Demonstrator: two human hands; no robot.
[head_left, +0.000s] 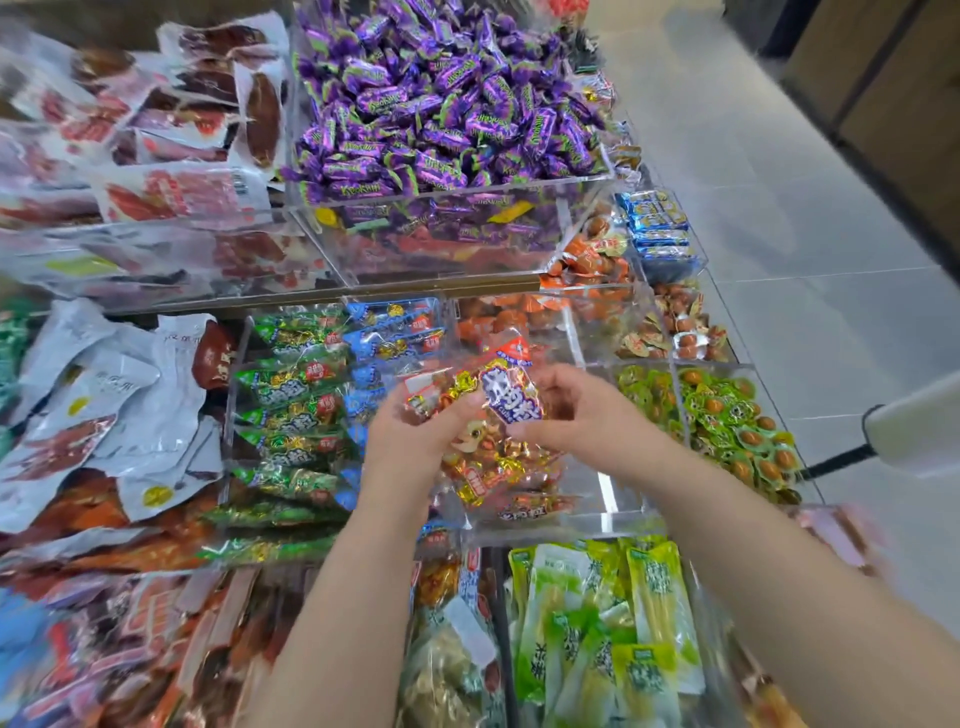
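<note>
While both forearms reach forward side by side from the bottom edge of the view, the left hand (415, 434) and the right hand (574, 410) meet close together over a clear bin (615, 501). The left hand's fingers curl up round a bunch of red snack packets (511, 400) from below and the left. The right hand pinches the same bunch from the right, thumb on the blue-and-white label. The bunch is lifted slightly above more red packets lying in the bin, tilted with its top toward the far side.

A clear wall stands just left of the left wrist, with green packets (291, 415) and blue packets (395, 332) stacked beyond it. Right of the right hand, the bin has a bare stretch before the divider to the green sealed cups (727, 415). A raised bin of purple candies (441, 104) sits well behind. Green pouches (597, 623) lie under the forearms, and the tiled floor (779, 208) is open to the right.
</note>
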